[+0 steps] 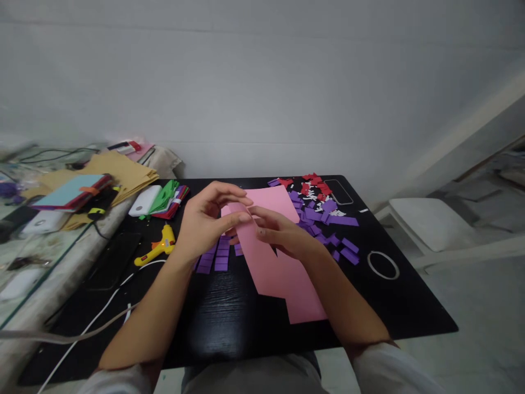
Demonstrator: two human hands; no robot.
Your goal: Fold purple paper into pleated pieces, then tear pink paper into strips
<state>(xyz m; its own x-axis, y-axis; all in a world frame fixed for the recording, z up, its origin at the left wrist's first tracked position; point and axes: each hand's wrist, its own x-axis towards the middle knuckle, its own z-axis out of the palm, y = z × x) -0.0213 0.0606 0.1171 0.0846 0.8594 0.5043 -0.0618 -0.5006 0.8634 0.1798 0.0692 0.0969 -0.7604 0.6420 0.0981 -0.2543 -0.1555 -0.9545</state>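
A pink paper sheet is held up at its far end by both hands, above the black table. My left hand pinches its upper edge between thumb and fingers. Close beside it, my right hand grips the same sheet, thumb on the near side and fingers partly hidden behind. Under my right forearm another pink piece shows; whether it joins the held sheet I cannot tell. Beyond the hands lies more pink paper. Purple paper strips lie in rows below my left hand.
Loose purple pieces and red scraps are scattered on the right, near a ring. A yellow glue gun, a phone and a white cable lie left. A white stool stands beyond the table.
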